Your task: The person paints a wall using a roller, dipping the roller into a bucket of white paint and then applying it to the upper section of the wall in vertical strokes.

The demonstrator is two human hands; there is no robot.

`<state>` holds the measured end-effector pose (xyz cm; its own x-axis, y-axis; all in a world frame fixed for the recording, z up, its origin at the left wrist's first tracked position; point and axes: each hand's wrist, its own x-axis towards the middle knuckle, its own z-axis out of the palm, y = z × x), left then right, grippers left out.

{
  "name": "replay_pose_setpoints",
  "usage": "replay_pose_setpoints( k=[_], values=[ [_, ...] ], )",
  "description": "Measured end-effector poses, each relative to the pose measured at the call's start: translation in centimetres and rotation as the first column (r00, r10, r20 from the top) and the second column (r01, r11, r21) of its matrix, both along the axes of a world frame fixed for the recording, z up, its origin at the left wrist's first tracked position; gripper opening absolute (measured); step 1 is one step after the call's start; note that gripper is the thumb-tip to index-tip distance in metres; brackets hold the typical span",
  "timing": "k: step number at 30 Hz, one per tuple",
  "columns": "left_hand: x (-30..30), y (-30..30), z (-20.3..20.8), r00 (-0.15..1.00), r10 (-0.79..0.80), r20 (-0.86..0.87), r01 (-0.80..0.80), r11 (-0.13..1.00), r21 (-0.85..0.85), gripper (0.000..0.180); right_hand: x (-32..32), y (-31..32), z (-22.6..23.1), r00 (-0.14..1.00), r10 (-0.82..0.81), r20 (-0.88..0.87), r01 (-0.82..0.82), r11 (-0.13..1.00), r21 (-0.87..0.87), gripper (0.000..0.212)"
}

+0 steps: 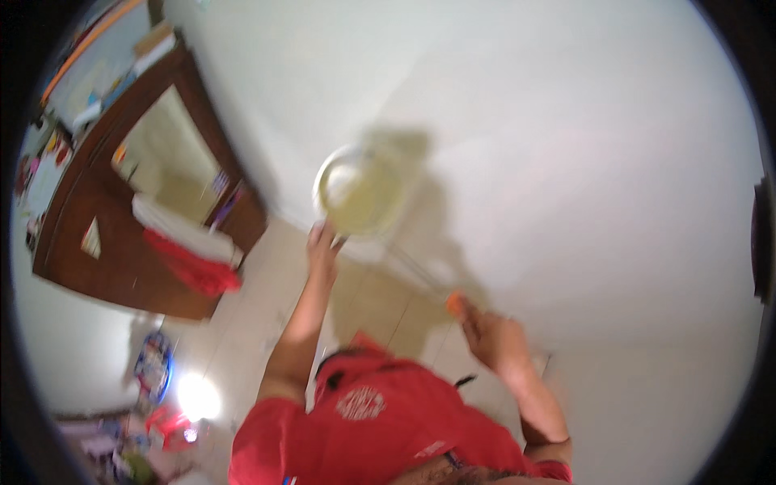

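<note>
My left hand (322, 244) grips the near left rim of a round white bucket (318, 184), held up in front of the wall. Its inside looks pale yellow-green, with a bright patch at the left; blur hides what exactly is in it. Lower and to the right, my right hand (490, 333) is closed around the orange handle (455, 304) of a tool. A thin metal rod (416, 269) runs from that handle up toward the bucket's lower right side. The tool's far end cannot be made out.
A pale wall (598, 202) rises ahead and to the right. At left stands a dark brown wardrobe (97, 242) with a mirror, a red and white cloth (190, 259) hanging from it. Farther down are a blue-rimmed basket (153, 368) and a red stool (170, 424) on the tiled floor (250, 323).
</note>
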<state>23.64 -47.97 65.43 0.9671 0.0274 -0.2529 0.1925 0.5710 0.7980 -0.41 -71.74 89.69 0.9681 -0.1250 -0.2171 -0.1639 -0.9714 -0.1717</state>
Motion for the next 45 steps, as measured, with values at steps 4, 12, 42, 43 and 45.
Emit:
replay_pose_setpoints(
  k=[4, 12, 42, 43, 45],
  values=[
    [1.4, 0.0, 0.3, 0.998, 0.002, 0.061, -0.002, 1.0, 0.008, 0.024, -1.4, -3.7, -0.2, 0.981, 0.04, 0.189, -0.073, 0.982, 0.172, 0.037],
    [3.1, -0.5, 0.0, 0.997, 0.051, 0.066, -0.046, 0.996, -0.078, 0.023, -8.3, -7.3, 1.2, 0.964, -0.209, 0.163, 0.072, 0.797, 0.599, 0.044],
    [1.2, -1.3, -0.3, 0.997, -0.058, -0.059, 0.052, 0.995, -0.088, 0.042, 5.3, -14.4, 42.1, 0.041, -0.045, 0.998, 0.391, 0.92, 0.025, 0.047],
    [1.3, -1.0, -1.0, 0.997, -0.073, -0.041, 0.07, 0.995, -0.074, 0.044, 5.8, -15.0, 42.3, 0.033, -0.034, 0.999, 0.385, 0.923, 0.019, 0.047],
    [1.2, -1.3, -0.6, 0.997, -0.065, -0.035, 0.062, 0.995, -0.075, 0.043, 6.4, -16.5, 42.7, 0.008, 0.008, 1.0, 0.414, 0.91, -0.011, 0.048]
  ],
)
